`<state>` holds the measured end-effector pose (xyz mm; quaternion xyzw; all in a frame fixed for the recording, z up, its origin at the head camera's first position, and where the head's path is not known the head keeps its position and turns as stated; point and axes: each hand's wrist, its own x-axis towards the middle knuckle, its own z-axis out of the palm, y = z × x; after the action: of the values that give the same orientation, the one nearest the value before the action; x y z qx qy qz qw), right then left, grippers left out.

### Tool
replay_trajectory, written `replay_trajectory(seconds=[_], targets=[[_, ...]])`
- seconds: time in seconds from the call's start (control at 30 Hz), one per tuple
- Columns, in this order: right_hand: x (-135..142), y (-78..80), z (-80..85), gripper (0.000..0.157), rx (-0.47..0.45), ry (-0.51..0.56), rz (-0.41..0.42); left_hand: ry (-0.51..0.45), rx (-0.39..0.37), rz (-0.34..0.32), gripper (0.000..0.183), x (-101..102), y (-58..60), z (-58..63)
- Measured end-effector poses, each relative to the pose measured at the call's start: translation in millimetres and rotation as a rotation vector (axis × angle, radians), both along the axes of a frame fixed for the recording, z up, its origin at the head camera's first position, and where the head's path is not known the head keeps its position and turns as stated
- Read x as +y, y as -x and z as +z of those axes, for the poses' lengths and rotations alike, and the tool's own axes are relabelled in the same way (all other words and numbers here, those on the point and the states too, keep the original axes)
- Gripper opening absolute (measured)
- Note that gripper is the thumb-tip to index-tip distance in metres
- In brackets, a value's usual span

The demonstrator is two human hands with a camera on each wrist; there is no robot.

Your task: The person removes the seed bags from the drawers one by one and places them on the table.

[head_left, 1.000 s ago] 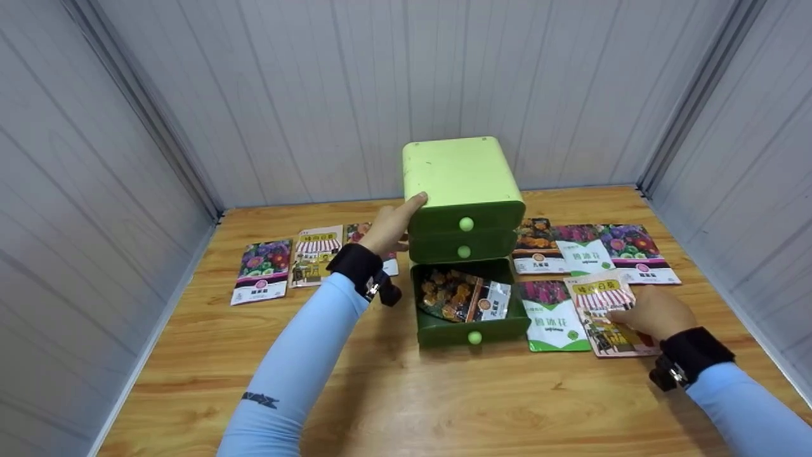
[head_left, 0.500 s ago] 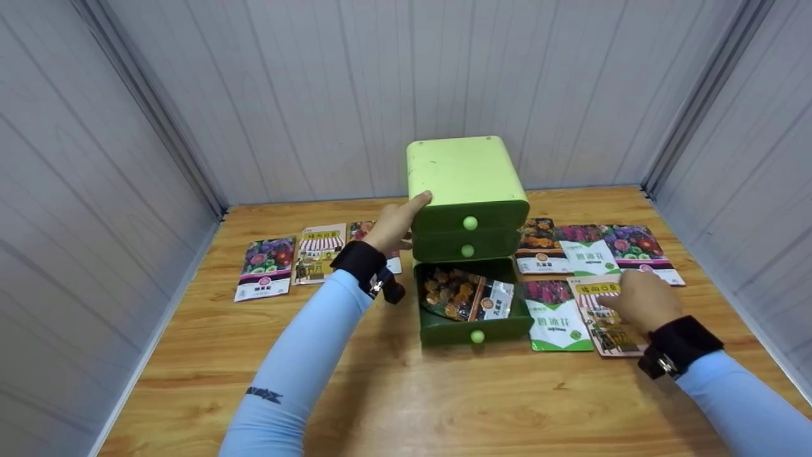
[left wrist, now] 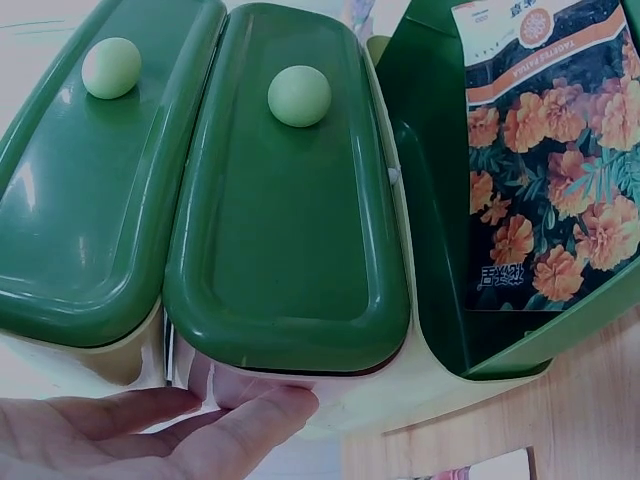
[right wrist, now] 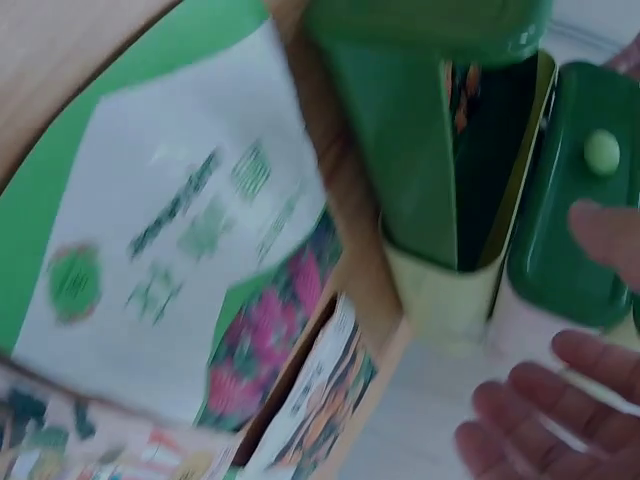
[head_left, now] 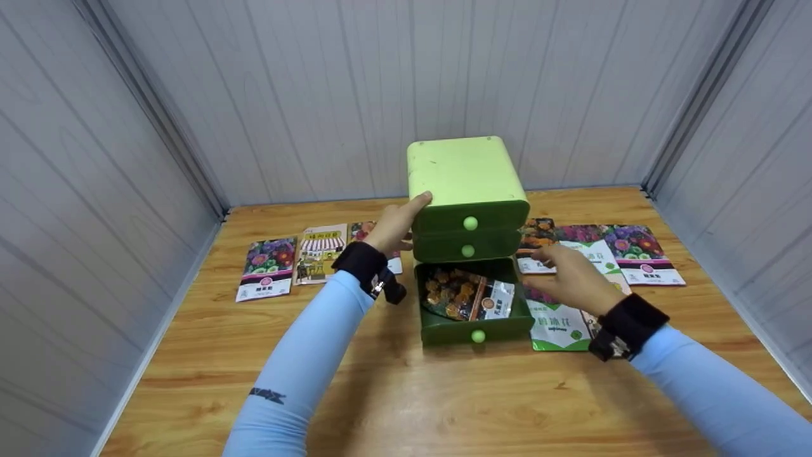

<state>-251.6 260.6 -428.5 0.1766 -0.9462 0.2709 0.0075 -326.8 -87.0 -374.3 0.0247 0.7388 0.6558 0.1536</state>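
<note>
A light green cabinet (head_left: 466, 168) with dark green drawers stands upright on the table. Its bottom drawer (head_left: 444, 333) is pulled out and holds a packet with orange marigolds (head_left: 460, 295). My left hand (head_left: 393, 230) rests against the cabinet's left side, thumb at the top front edge; the left wrist view shows its fingertips (left wrist: 290, 400) on the side wall. My right hand (head_left: 574, 279), fingers spread and holding nothing, hovers right of the drawer. Under it lie a green-and-white flower seed packet (head_left: 558, 330) and a pink packet, mostly hidden by the hand.
Behind the right hand lie another marigold packet (head_left: 539, 231), a second green-and-white packet (head_left: 606, 257) and a purple flower packet (head_left: 641, 251). Left of the cabinet are a purple flower packet (head_left: 266, 266), a striped-awning packet (head_left: 322, 251) and a partly covered one. Grey panel walls (head_left: 317, 95) enclose the table.
My right hand has lifted off the pink awning packet and moved left toward the cabinet, its fingers spreading. The left hand stays on the cabinet's side.
</note>
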Motion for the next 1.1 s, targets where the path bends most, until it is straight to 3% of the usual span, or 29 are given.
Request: replay_trajectory(seconds=[0.17,0.47,0.67,0.93,1.1], targets=[[-21,3.5,-6.0,0.047,0.047,0.019,0.142,-0.006,0.001,-0.013,0.053,0,-0.4,0.7],[-57,22.3,-12.1,0.065,-0.153,-0.089,0.240,0.012,0.014,0.005,0.055,-3,-1.3,-0.3],[-75,36.8,-16.0,0.070,-0.205,-0.202,0.264,0.021,0.023,0.008,0.055,-2,-0.1,-1.9],[-89,47.8,-28.6,0.036,-0.196,-0.320,0.310,0.007,-0.003,0.000,0.055,-2,0.5,-1.3],[-94,49.7,-33.2,0.034,-0.146,-0.344,0.302,0.006,0.000,-0.005,0.057,-2,-0.4,0.2]])
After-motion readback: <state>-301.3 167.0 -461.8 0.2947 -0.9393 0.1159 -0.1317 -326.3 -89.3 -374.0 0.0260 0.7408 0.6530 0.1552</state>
